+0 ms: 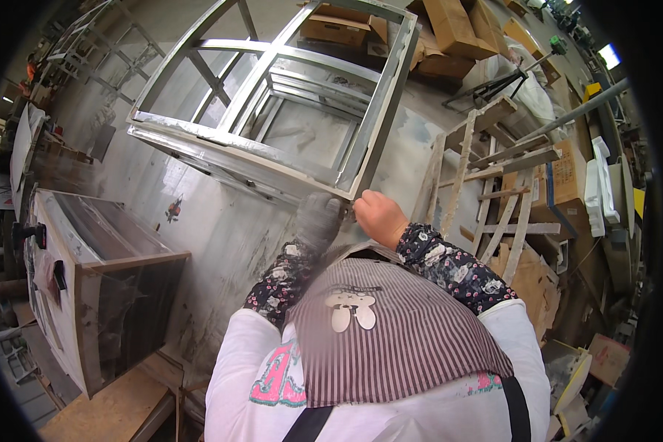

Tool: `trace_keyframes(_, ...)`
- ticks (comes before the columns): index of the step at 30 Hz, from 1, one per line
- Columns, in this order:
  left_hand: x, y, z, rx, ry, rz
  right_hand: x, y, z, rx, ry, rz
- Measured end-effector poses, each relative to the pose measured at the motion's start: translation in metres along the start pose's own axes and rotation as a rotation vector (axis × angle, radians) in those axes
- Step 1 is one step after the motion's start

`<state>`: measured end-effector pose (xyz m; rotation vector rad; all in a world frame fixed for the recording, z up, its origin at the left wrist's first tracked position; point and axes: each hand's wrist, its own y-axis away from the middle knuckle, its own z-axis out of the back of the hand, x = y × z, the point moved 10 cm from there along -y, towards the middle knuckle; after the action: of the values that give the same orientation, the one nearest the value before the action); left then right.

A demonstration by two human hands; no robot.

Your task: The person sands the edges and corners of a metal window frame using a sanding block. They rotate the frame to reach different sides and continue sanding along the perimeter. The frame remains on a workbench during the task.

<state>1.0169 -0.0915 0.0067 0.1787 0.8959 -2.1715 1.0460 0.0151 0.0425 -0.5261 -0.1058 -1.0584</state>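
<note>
A large silver metal frame point(261, 136) with open rectangular bays stands in front of me. My left hand point(319, 218), in a dark grey glove, is curled closed just below the frame's near right corner. Bare and pinched, my right hand point(381, 216) sits beside it at that same corner, fingertips close to the glove. Whatever lies between the fingers is hidden or too small to name. Flowered sleeve covers reach over both forearms, and a striped apron point(398, 331) hangs below them.
At left stands a box-shaped cabinet point(132, 258) with a dark tool point(31, 234) on it. A small red-and-black object point(173, 209) lies on the floor. Wooden trestles point(486, 169), cardboard boxes point(457, 29) and a tripod point(504, 82) crowd the right side.
</note>
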Motion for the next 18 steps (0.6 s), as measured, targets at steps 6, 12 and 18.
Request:
trace_keyframes(6, -0.002, -0.005, 0.008, -0.056, 0.044, -0.006, -0.002, -0.004, 0.003, 0.000, -0.019, -0.031)
trace_keyframes(12, 0.000, -0.002, -0.006, 0.026, 0.031, 0.003, -0.011, 0.002, -0.001, 0.048, -0.027, -0.093)
trace_keyframes(18, 0.007, 0.004, -0.022, 0.093, -0.096, -0.007, -0.014, 0.006, -0.005, 0.057, -0.013, -0.125)
